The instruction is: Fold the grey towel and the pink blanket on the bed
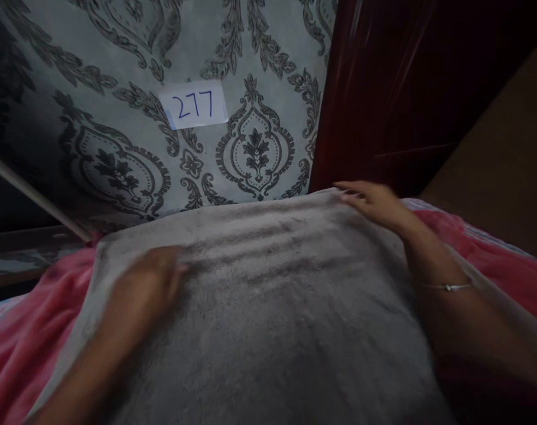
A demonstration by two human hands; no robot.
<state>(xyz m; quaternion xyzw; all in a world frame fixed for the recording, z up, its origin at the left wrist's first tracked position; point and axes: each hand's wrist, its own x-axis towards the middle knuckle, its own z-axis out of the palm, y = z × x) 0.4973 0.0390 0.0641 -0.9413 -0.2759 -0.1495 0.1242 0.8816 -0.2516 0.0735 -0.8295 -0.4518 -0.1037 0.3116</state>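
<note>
Okay, we've a broad grey plush cloth [268,336] spread from our curled left hand [147,282] to our right hand [375,203], nearer its far edge; can't tell either grip.

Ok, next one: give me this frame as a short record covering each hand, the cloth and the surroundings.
Left hand: blurred, over the left part of the grey cloth; grip unclear
Right hand: fingers at the cloth's far right edge; grip unclear
Right wrist: thin bracelet
Cloth state: spread out, with creases running across between the hands
Either side of cloth: pink fabric
Behind: patterned wallpaper, with a dark red panel to its right
Label: white paper on the wallpaper, handwritten 277
</note>
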